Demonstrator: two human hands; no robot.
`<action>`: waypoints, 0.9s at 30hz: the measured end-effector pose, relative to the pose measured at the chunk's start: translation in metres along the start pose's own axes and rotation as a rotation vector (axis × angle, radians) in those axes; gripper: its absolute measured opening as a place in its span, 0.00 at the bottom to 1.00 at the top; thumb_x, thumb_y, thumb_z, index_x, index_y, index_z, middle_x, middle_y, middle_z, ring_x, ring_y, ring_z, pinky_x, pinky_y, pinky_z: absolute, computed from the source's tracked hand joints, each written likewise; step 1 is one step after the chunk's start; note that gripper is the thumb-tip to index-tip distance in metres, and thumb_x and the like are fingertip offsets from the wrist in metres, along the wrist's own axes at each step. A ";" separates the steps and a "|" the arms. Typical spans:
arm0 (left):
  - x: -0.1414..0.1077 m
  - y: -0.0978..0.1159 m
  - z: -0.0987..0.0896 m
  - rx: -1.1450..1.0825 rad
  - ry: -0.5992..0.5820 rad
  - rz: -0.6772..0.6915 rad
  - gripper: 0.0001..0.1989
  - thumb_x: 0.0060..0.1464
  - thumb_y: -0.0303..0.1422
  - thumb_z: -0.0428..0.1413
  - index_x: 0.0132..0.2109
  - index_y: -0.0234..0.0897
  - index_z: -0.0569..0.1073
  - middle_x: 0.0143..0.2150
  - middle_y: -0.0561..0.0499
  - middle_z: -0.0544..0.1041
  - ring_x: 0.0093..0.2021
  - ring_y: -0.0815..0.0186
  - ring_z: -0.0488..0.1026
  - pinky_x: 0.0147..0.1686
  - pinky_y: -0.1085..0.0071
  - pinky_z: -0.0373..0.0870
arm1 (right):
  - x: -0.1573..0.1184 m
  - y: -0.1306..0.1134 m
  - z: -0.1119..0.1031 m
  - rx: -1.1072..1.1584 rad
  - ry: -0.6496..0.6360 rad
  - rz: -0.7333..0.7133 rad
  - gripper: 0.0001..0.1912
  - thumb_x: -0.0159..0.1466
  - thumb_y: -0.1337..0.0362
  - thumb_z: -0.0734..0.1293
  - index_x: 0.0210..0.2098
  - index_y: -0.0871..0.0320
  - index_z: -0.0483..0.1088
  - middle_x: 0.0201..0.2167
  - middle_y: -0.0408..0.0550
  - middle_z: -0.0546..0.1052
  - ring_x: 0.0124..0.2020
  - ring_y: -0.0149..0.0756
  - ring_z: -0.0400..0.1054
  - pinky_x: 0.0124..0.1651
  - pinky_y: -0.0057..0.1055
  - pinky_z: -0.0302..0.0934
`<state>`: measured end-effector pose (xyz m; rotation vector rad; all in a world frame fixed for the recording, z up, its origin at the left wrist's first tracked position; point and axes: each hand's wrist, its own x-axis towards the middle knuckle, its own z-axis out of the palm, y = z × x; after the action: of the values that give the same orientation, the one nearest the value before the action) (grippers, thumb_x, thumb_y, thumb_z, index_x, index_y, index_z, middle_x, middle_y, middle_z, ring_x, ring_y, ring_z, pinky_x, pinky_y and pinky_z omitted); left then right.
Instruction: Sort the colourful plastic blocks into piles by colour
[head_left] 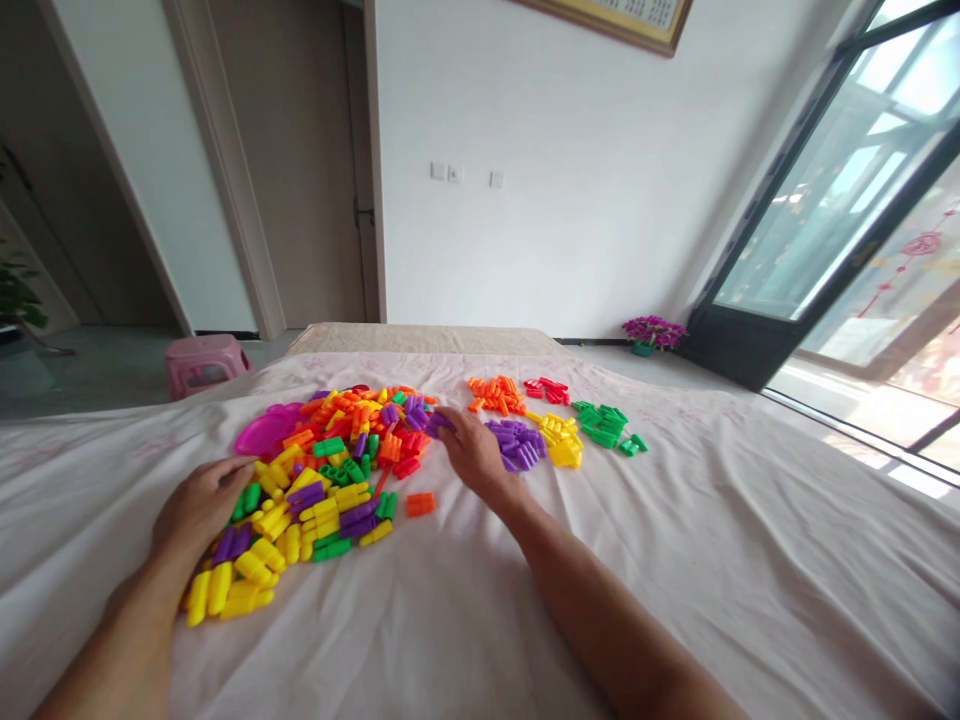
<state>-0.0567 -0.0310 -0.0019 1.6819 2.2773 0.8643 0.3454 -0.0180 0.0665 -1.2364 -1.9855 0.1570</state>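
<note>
A large mixed pile of plastic building blocks (322, 515) in yellow, green, purple, orange and red lies on the cloth. My left hand (196, 508) rests along the pile's left edge, its fingers partly stretched out beside a green block (246, 500); I see nothing held in it. At the pile's right side, my right hand (478, 455) pinches a purple block (435, 424) between thumb and fingers. Right of that hand lie groups sorted by colour: purple blocks (517, 445), orange blocks (496, 395), red blocks (547, 390), yellow blocks (561, 440) and green blocks (601, 425).
A magenta plastic dish (264, 430) sits partly behind the pile. The pale patterned cloth (675, 580) has creases across it. Beyond it are a pink stool (206, 365), a pot of purple flowers (652, 333) and a glass door (795, 220).
</note>
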 end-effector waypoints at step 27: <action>0.000 -0.002 0.002 -0.012 0.030 -0.004 0.24 0.60 0.45 0.46 0.50 0.35 0.78 0.55 0.40 0.77 0.53 0.50 0.74 0.51 0.59 0.69 | -0.003 0.006 -0.013 0.054 -0.012 -0.158 0.11 0.67 0.65 0.62 0.44 0.53 0.76 0.41 0.47 0.79 0.45 0.38 0.71 0.52 0.34 0.62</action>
<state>-0.0573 -0.0311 -0.0042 1.6703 2.2888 0.9061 0.3590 -0.0205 0.0710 -1.0419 -2.0662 0.1382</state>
